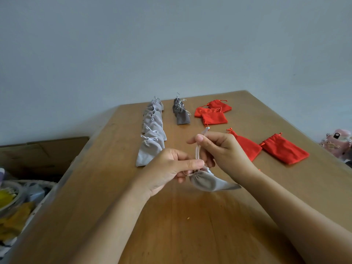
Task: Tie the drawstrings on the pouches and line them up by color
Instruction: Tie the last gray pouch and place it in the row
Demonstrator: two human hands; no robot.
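Tying off a light grey pouch (211,182), low over the desk (114,187) near its middle; cannot tell whether touching the wood. Pinching the gathered neck with left hand (169,168), thumb and forefinger closed on it. Drawing the pale drawstring (198,151) upward with right hand (219,147), fingers (200,139) curled round the cord below its beaded end.

Judged mid-knot, with mouth cinched and bow not yet formed. Best to hold the neck pinch firm, leave no slack in the cord, and loop close to the gathers. Thin, probably slippery cord: easy to lose tension while changing grip. Afterwards, probably place at the near end of the light grey row (152,134).

Also noted: dark grey row (181,113) just beside it; red pouches (211,113) bunched further right; two more red ones (285,149) lying loose past the right wrist, seemingly untied. Cardboard box (43,149) off the left edge, plush toy (337,141) far right. No obstacle seen between hands and row end.
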